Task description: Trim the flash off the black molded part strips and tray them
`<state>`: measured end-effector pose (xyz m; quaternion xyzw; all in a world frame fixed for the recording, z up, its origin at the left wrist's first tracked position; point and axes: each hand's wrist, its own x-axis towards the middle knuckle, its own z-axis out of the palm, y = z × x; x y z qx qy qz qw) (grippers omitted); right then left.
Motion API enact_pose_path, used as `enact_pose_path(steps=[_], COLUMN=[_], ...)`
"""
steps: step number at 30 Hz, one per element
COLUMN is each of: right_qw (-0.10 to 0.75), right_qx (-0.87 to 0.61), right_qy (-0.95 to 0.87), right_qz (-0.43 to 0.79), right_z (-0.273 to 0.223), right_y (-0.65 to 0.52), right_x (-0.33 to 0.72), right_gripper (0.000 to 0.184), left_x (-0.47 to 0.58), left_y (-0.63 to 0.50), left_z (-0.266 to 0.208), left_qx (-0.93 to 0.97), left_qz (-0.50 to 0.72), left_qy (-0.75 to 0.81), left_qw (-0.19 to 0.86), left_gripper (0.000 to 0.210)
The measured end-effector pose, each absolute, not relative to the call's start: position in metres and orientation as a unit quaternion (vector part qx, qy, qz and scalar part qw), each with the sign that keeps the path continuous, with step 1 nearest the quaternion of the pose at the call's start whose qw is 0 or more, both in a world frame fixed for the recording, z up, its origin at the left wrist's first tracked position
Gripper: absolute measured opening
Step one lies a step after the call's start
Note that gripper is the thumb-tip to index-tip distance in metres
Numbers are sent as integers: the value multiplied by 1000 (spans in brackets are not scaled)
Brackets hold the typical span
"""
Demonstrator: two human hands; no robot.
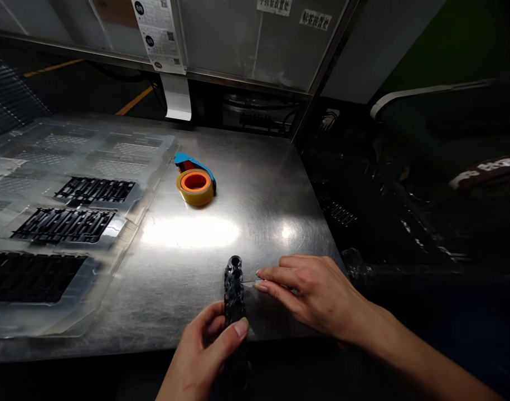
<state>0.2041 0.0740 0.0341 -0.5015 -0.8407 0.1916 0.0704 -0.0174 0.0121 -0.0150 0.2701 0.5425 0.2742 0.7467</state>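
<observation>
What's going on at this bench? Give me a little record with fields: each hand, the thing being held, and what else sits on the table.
left hand: grips the near end of a black plastic part, thumb on top
right hand: fingertips beside the part, pinching something thin; too small to tell
surface: steel table, glare patch at centre
tape: yellow roll in a blue dispenser, apart from both hands
left side: clear trays holding black parts

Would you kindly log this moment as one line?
left hand: grips black part | right hand: fingertips beside part | tape roll: on table
</observation>
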Motion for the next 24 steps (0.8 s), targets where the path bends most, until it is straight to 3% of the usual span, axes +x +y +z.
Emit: enact_pose_path(steps=[11, 14, 16, 18, 20, 22, 24], right_qw=[46, 93, 173, 265, 314, 332, 355], right_qx=[-497, -484, -508, -576, -624, -600, -541], right_qy=[-858, -867, -840, -747, -598, -464, -394], right_qz=[121, 65, 79, 199, 394, 562, 653], right_z=[40, 34, 28, 20, 15, 12, 14], right_y=[73, 67, 63, 60, 59, 60, 61], right_x=[199, 198, 196, 191, 184, 177, 174], right_gripper=[37, 36, 32, 32, 43, 52, 55], left_x=[-15, -15, -14, -11, -7, -3, -4], left_y=[11, 11, 11, 9, 6, 3, 0], left_z=[-12, -10, -10, -11, -11, -12, -12], left_qx=[257, 256, 258, 285, 344, 424, 489], left_qz=[290, 301, 300, 304, 314, 333, 346], left_qy=[557, 563, 560, 565, 588, 622, 633], left_qw=[735, 726, 727, 712, 662, 569, 490], left_gripper=[50, 47, 47, 45, 47, 54, 61])
